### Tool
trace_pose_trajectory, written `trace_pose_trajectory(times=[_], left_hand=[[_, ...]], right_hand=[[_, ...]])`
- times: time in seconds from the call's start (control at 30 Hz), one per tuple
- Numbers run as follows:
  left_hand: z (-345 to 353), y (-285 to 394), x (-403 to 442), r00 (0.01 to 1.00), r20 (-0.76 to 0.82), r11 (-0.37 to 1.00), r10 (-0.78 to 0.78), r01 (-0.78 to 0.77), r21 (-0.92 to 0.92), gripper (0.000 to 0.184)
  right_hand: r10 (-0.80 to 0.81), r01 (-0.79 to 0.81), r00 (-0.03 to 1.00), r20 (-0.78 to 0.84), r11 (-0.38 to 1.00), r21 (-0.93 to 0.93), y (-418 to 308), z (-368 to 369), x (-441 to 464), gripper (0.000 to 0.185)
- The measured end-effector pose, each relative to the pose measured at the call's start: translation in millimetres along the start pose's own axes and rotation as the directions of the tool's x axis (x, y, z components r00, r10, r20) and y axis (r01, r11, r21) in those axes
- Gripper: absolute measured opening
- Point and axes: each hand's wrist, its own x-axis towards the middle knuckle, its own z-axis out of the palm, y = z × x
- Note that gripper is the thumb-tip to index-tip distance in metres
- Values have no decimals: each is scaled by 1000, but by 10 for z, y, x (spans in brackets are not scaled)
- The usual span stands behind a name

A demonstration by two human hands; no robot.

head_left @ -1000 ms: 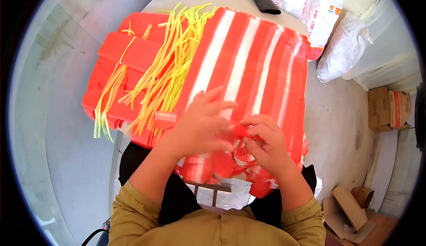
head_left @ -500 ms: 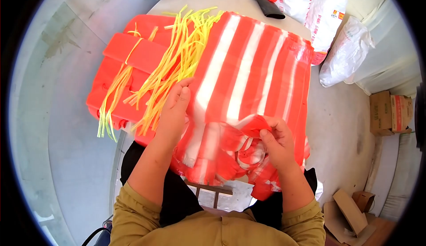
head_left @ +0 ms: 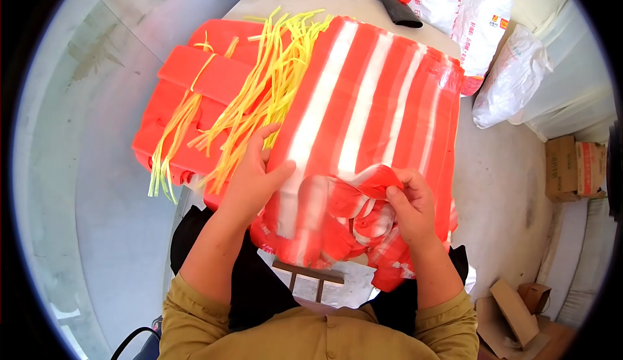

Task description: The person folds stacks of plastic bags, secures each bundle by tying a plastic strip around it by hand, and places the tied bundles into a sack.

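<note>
A stack of red-and-white striped plastic bags [head_left: 334, 120] lies in front of me, its near end crumpled and hanging over the table edge. At the near right, my right hand [head_left: 415, 207] pinches a gathered red fold of a plastic bag between thumb and fingers. My left hand [head_left: 256, 172] is at the stack's left side, thumb and fingers apart, with nothing held. Its thumb lies over the striped plastic; whether it touches cannot be seen. Yellow plastic strips [head_left: 279, 74] lie loosely just beyond it, along the stack's left edge.
Red folded bundles [head_left: 214, 74] are on the left, one tied with a yellow strip. At the back lie a black-and-red roll [head_left: 397, 3] and white printed sacks [head_left: 480, 29]. Cardboard boxes [head_left: 574, 168] stand on the right, with flattened cardboard [head_left: 509, 318] below.
My left hand has spread its thumb away from its fingers and shifted over the bag edge. My right hand keeps its pinch on the fold. The whole view has shifted slightly.
</note>
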Motion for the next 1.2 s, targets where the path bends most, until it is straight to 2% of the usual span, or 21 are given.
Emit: trace_pose_trajectory(times=[0.1,0.17,0.2,0.27,0.3,0.37,0.4,0.47,0.5,0.6,0.7,0.83,0.87,0.97,1.07,1.17,1.2], left_hand=[[-41,100,-185,999,53,997,0,-4,77,79],[-152,112,-256,993,96,989,-74,61,134,83],[-208,125,-281,987,115,982,-111,91,164,86],[-267,206,-334,980,125,954,-157,117,276,86],[-296,235,-352,976,128,935,-179,128,331,86],[-378,242,-357,964,144,897,-225,148,417,85],[-394,233,-352,957,150,875,-250,157,458,85],[-385,108,-305,972,187,950,-143,82,300,81],[-342,118,-289,976,199,975,-89,44,219,79],[-123,389,-227,983,160,882,-88,2,472,72],[248,481,-130,990,133,877,-42,-28,480,67],[501,192,37,965,251,769,73,-215,602,70],[555,186,45,959,270,767,92,-241,595,65],[619,175,47,975,217,818,37,-155,555,60],[589,141,19,979,204,902,-22,-68,426,51],[584,13,54,970,229,913,78,-162,374,35],[579,-4,66,945,287,847,156,-277,454,30]], right_hand=[[48,-49,999,-13,999,-19,0,10,-30,14],[78,-79,996,-47,997,-23,5,48,-39,15],[-68,67,998,7,974,-218,-8,53,-28,16],[-306,360,933,191,760,-541,-69,71,-5,17],[-342,445,895,286,647,-619,-110,87,-7,18],[-364,594,800,477,377,-710,-179,121,-1,20],[-376,624,775,508,325,-711,-164,136,-7,21],[-394,674,723,567,222,-705,-108,160,-42,24],[-382,683,715,586,203,-702,-101,153,-57,22],[-369,706,691,622,159,-690,-115,107,-69,22],[-384,724,671,634,157,-672,-107,97,-60,23],[-373,735,664,648,165,-658,-98,104,-70,21],[-370,736,664,650,168,-656,-102,109,-69,21],[-384,740,659,647,181,-647,-73,93,-59,20],[-388,738,662,641,188,-648,-111,81,-70,20],[-375,736,665,646,187,-650,-130,85,-79,20],[-376,737,664,646,184,-650,-131,87,-76,20]])
